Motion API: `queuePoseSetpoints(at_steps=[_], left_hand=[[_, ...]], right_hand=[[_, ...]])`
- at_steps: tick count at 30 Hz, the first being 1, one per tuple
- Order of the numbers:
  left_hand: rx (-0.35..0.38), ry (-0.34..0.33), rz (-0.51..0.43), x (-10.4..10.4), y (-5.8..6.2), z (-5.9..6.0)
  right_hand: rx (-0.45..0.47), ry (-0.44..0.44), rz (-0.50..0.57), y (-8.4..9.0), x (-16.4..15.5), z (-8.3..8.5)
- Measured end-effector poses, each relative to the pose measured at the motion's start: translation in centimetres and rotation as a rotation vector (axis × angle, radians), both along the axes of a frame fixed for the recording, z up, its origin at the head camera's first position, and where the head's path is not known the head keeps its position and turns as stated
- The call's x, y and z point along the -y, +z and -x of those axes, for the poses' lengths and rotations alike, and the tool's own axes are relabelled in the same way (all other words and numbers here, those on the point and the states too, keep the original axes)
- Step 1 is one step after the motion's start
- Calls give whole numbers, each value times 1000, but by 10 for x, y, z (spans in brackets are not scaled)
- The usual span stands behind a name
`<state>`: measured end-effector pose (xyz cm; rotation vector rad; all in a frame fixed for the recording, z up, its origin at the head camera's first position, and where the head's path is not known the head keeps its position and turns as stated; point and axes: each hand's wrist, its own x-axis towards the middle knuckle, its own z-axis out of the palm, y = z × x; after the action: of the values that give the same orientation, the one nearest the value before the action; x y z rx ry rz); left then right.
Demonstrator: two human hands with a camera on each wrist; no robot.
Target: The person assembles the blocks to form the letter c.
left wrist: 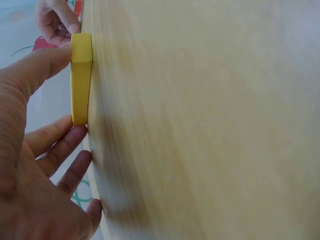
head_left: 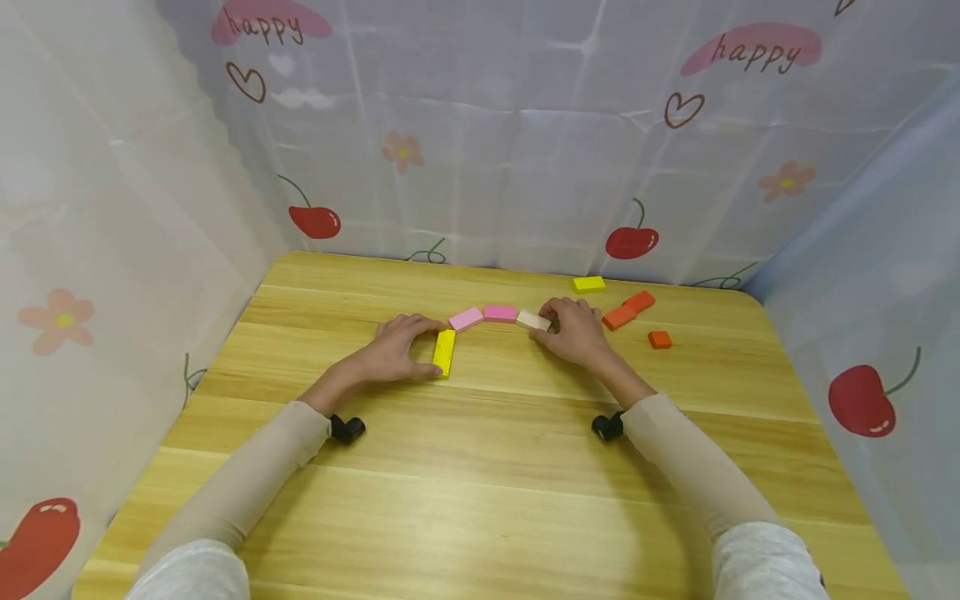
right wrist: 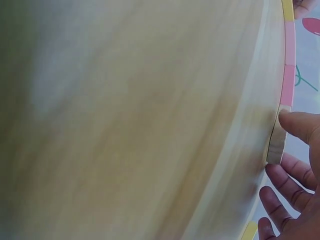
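Note:
My left hand [head_left: 388,350] pinches a yellow block [head_left: 444,353] by its two ends, thumb at the near end and fingers at the far one. That block lies on the table, pointing away from me. From its far end a light pink block [head_left: 467,319], a darker pink block [head_left: 500,313] and a pale wooden block [head_left: 531,320] run to the right in a shallow arc. Thumb and fingers of my right hand [head_left: 576,332] pinch the pale wooden block [right wrist: 276,140] at the arc's right end; its right end is partly hidden by the fingers in the head view.
Two orange blocks [head_left: 619,317] lie end to end to the right of my right hand, with a small orange block [head_left: 660,339] nearer. Another yellow block [head_left: 588,284] sits by the back edge of the wooden table [head_left: 480,500]. Printed curtains [head_left: 487,192] enclose the table.

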<state>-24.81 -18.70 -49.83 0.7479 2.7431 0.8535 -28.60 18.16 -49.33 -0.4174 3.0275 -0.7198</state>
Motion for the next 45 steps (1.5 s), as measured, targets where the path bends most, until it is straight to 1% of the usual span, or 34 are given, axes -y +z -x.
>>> queuePoseSetpoints(at_steps=[6, 11, 23, 28, 33, 39, 45], left_hand=[[1, 7, 4, -1, 0, 1], [7, 10, 9, 0, 0, 1], [10, 5, -3, -1, 0, -1], [0, 6, 5, -1, -1, -1], [5, 7, 6, -2, 1, -1], [9, 13, 3, -3, 1, -1], [9, 12, 7, -3, 0, -1]], right_hand=[[8, -3, 49, 1, -14, -2], [-10, 0, 82, 2, -30, -2], [-43, -32, 31, 5, -72, -3], [-47, -27, 27, 6, -91, -3], [-51, -33, 21, 7, -108, -5], [-35, -35, -3, 10, -123, -7], [-27, -38, -46, 8, -132, -6]])
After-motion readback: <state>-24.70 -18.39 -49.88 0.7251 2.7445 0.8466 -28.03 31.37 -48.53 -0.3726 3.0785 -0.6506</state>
